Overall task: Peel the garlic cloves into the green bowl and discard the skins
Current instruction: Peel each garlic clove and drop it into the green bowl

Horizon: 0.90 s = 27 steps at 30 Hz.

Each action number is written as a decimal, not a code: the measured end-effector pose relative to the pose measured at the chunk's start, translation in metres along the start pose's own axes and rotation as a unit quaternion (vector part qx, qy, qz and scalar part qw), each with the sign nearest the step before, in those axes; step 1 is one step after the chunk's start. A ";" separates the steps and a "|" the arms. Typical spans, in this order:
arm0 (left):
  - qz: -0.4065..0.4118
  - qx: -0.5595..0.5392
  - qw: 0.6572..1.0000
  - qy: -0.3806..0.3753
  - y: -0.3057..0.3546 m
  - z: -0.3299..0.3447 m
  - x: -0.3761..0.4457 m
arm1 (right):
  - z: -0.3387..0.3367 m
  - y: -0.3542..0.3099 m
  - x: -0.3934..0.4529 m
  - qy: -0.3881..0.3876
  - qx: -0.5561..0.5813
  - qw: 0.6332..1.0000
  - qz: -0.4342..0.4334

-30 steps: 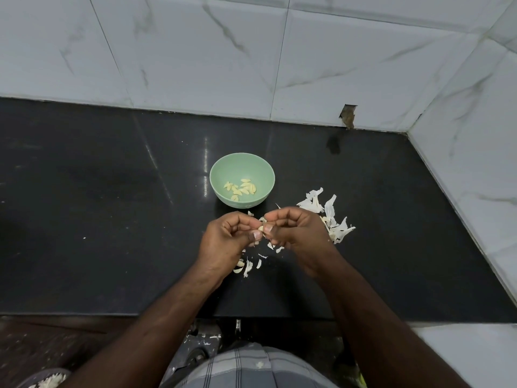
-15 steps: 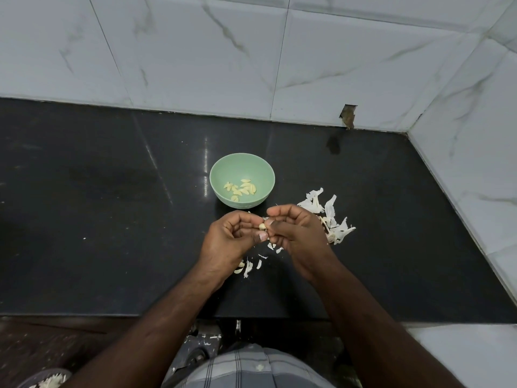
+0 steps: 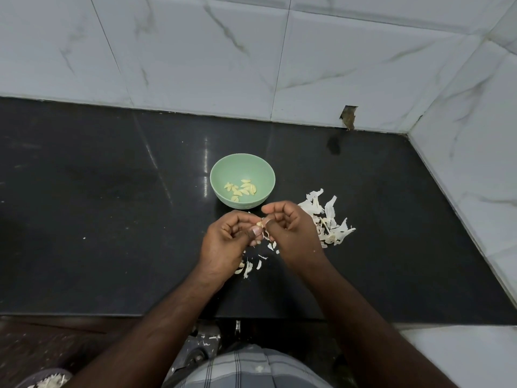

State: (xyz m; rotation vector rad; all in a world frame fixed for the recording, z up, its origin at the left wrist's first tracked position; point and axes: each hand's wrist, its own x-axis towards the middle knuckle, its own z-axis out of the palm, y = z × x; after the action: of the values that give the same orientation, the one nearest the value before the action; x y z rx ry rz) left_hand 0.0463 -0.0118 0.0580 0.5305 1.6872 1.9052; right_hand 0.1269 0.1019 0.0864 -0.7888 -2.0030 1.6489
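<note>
Left hand (image 3: 228,242) and right hand (image 3: 293,233), fingers curled, pinch one garlic clove (image 3: 259,224) between them above the black counter (image 3: 112,219); green bowl (image 3: 242,166) with peeled cloves (image 3: 241,189) sits just beyond; skins (image 3: 327,219) lie right.

Your left hand (image 3: 226,242) and right hand (image 3: 293,233) were bare, with both forearms uncovered to the near edge of view and no sleeves, rings or watch visible, while at the near bottom centre you wore grey checked cloth (image 3: 246,369) crossed by dark lines.
</note>
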 end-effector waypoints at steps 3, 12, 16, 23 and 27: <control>-0.006 -0.015 1.000 0.004 -0.001 -0.001 0.001 | -0.001 0.003 -0.001 0.005 -0.052 0.998 -0.015; -0.039 -0.055 0.997 0.032 0.002 -0.006 0.004 | -0.019 0.012 0.003 0.014 -0.232 0.971 -0.056; -0.021 0.001 0.999 0.034 -0.001 -0.005 0.002 | -0.023 0.008 0.006 0.012 -0.255 0.966 -0.051; 0.028 0.092 0.995 0.032 0.000 -0.003 -0.001 | -0.008 -0.008 0.000 -0.027 -0.109 0.993 -0.018; 0.025 0.105 0.994 0.035 0.001 -0.005 -0.004 | -0.005 -0.004 0.002 -0.020 -0.113 0.993 -0.015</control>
State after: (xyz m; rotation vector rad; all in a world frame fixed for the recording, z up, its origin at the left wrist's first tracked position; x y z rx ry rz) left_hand 0.0462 -0.0178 0.0589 0.5970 1.9501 1.8099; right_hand 0.1281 0.1069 0.0915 -0.8055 -2.2465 1.4473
